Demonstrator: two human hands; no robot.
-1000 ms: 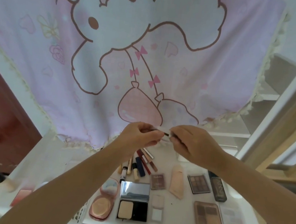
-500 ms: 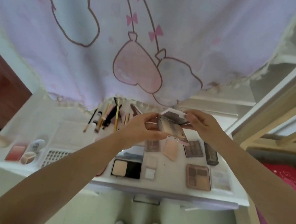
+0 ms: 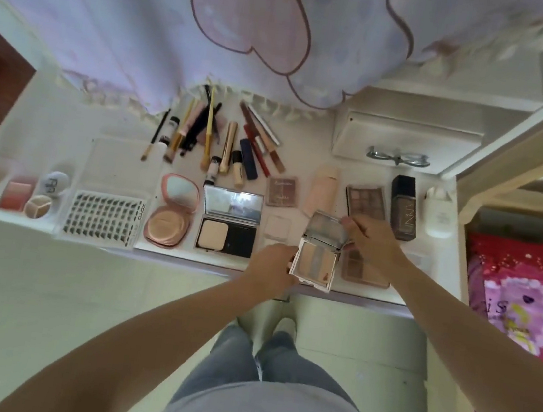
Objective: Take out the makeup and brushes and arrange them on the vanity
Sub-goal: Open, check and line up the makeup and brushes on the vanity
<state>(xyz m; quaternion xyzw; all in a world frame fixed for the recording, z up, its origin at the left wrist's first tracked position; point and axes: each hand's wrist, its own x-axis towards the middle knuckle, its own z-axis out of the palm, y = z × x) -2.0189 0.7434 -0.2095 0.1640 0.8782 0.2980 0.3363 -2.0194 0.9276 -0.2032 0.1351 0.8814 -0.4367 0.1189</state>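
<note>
Small white square hinged palette (image 3: 316, 260), lid raised, beige and grey pans showing; held above worktop's near edge, right of centre. Left hand (image 3: 272, 268) fingers curled on palette's left side; right hand (image 3: 373, 245) fingers pinching lid's right corner. White worktop (image 3: 129, 124): brushes and pencils (image 3: 204, 128) fanned along far edge; black compact with mirror (image 3: 228, 222) and pink round compact (image 3: 170, 216) near front edge; dark bottle (image 3: 402, 207) toward right edge. Pink cartoon-print curtain (image 3: 150, 17) hangs over far edge. Red bedding (image 3: 524, 291) beyond right edge. Pale floor (image 3: 44, 297) open before near edge.
</note>
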